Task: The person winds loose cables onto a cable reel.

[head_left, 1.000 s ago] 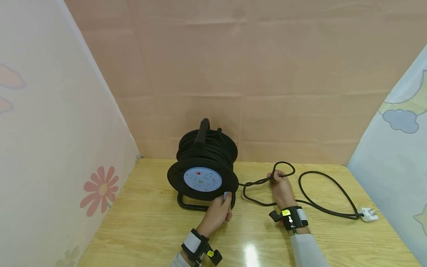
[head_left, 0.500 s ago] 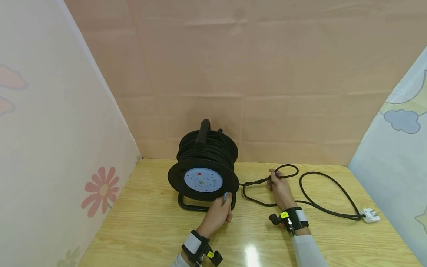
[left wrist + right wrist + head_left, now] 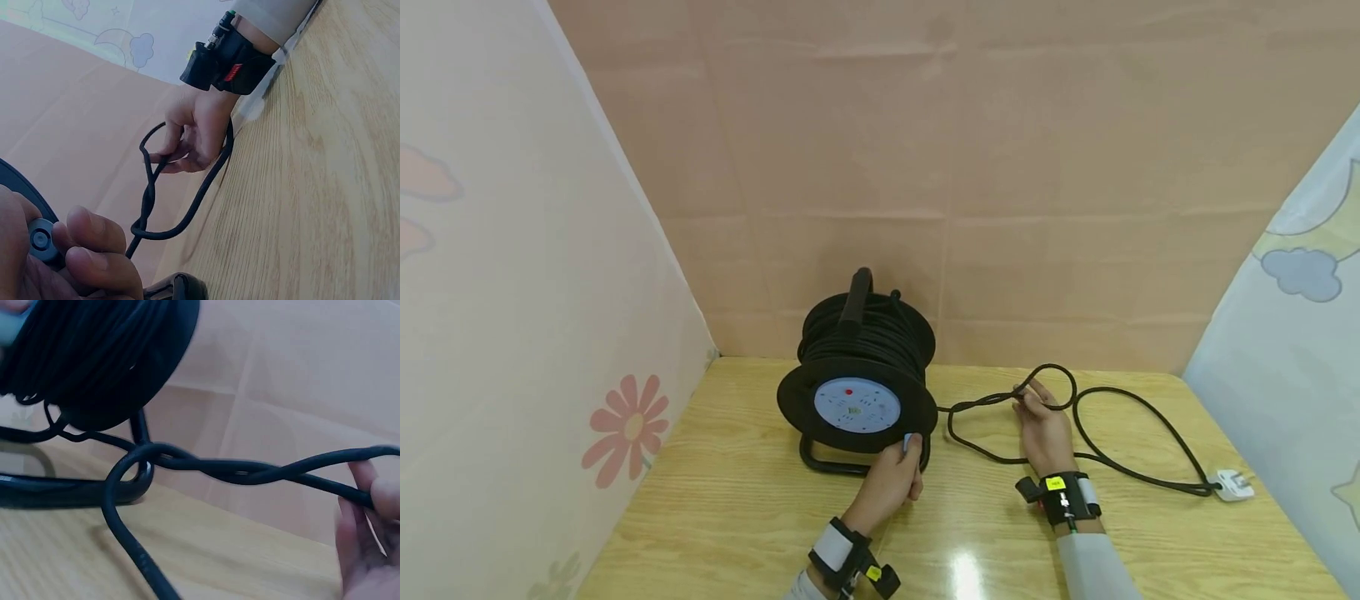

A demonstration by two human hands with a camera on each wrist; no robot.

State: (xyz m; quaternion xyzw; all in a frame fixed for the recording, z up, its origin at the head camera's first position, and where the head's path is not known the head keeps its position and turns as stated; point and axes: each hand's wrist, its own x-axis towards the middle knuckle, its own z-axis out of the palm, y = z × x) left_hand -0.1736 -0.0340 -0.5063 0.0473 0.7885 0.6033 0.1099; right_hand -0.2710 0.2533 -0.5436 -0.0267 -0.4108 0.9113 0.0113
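A black cable reel (image 3: 880, 365) with a pale blue socket face (image 3: 856, 406) stands left of centre on its tubular frame. My left hand (image 3: 889, 483) grips the small light blue winding knob (image 3: 42, 240) at the reel's front rim. To the right of the reel, my right hand (image 3: 1045, 433) pinches the loose black cable (image 3: 244, 474) between thumb and fingers. Two strands are twisted around each other between the reel and these fingers. Beyond the right hand the cable bends into a small raised loop (image 3: 1060, 367).
A white plug (image 3: 1231, 485) lies at the right end of the cable, beside a wide cable loop (image 3: 1157, 415) on the wooden table (image 3: 985, 517). Brown paper (image 3: 955, 183) covers the back wall behind the reel. Patterned panels stand on both sides.
My right hand has moved slightly right and tilted, and the small loop has shifted right with it, now meeting the wider loop in view. The left hand and reel stay put.
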